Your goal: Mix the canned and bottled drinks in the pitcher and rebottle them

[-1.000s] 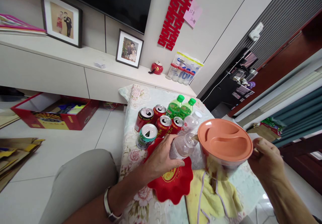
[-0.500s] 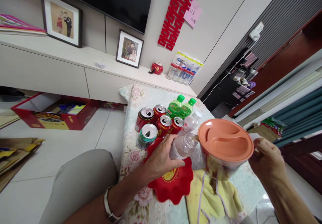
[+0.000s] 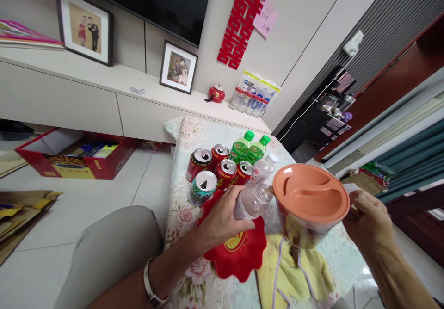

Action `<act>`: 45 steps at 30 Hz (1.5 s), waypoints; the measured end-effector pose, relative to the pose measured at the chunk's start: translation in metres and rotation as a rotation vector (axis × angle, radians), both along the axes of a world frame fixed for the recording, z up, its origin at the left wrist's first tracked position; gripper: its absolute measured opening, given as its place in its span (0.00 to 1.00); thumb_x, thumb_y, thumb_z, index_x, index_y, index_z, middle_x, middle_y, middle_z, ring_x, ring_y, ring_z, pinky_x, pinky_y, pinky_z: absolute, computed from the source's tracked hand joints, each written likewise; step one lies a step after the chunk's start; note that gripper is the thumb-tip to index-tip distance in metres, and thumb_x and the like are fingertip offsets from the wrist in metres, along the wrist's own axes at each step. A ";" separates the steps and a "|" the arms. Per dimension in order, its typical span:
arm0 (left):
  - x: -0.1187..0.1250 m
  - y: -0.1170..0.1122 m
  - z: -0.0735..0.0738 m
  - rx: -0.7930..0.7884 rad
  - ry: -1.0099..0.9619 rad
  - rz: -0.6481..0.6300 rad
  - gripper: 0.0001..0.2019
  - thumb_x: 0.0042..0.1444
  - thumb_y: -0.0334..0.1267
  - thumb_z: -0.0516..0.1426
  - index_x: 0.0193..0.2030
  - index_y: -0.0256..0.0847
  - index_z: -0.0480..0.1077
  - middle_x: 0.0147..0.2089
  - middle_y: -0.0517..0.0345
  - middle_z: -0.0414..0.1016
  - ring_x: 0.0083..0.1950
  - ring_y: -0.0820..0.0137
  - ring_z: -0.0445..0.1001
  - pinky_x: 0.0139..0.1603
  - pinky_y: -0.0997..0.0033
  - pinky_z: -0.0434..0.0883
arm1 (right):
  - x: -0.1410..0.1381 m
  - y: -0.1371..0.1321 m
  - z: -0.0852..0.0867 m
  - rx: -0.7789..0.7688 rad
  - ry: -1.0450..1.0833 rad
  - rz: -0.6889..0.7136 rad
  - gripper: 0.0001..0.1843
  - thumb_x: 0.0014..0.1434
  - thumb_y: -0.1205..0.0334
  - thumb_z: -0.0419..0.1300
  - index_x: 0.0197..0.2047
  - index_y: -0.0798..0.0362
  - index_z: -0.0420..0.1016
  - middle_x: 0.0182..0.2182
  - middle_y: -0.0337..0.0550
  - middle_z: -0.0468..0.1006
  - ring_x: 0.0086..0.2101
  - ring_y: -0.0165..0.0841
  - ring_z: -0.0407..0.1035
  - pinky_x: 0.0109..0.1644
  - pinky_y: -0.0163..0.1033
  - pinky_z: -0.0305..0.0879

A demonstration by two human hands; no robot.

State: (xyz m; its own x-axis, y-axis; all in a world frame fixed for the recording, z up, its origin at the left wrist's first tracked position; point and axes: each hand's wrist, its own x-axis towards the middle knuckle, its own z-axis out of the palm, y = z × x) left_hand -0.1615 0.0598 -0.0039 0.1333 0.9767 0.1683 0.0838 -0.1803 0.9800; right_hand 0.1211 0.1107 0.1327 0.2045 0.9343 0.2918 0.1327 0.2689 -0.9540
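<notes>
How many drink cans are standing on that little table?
5. Four red cans cluster in two rows; one green can stands front-left, by the left hand. Others may be hidden behind it.

Orange pitcher lid (image 3: 311,197), red plate (image 3: 239,253), yellow cloth (image 3: 294,262), floral tablecloth (image 3: 187,133), green-capped bottles (image 3: 248,147)

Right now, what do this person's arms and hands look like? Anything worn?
Both the left hand and right hand are ungloved, and no sleeves show. A silvery metal band, maybe a watch or bracelet, circles the left wrist. No rings that I can make out.
</notes>
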 end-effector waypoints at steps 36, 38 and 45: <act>0.002 0.002 -0.003 0.028 0.002 0.006 0.35 0.44 0.28 0.70 0.60 0.42 0.65 0.59 0.52 0.74 0.60 0.56 0.73 0.62 0.59 0.67 | 0.006 0.002 -0.003 0.014 -0.025 0.024 0.34 0.32 0.43 0.82 0.15 0.51 0.63 0.15 0.29 0.49 0.17 0.22 0.43 0.18 0.34 0.41; 0.002 0.002 -0.003 0.022 0.004 0.005 0.35 0.44 0.28 0.70 0.59 0.42 0.65 0.59 0.52 0.74 0.60 0.56 0.73 0.62 0.58 0.67 | 0.006 0.002 -0.003 0.013 -0.026 0.028 0.33 0.33 0.43 0.82 0.15 0.51 0.63 0.15 0.29 0.49 0.16 0.23 0.44 0.18 0.34 0.41; 0.001 0.001 -0.002 0.002 0.005 -0.008 0.35 0.45 0.29 0.69 0.60 0.43 0.65 0.60 0.51 0.74 0.61 0.55 0.73 0.64 0.56 0.67 | 0.007 0.002 -0.002 -0.004 -0.007 0.018 0.34 0.29 0.42 0.84 0.15 0.51 0.64 0.14 0.29 0.52 0.17 0.22 0.44 0.19 0.34 0.43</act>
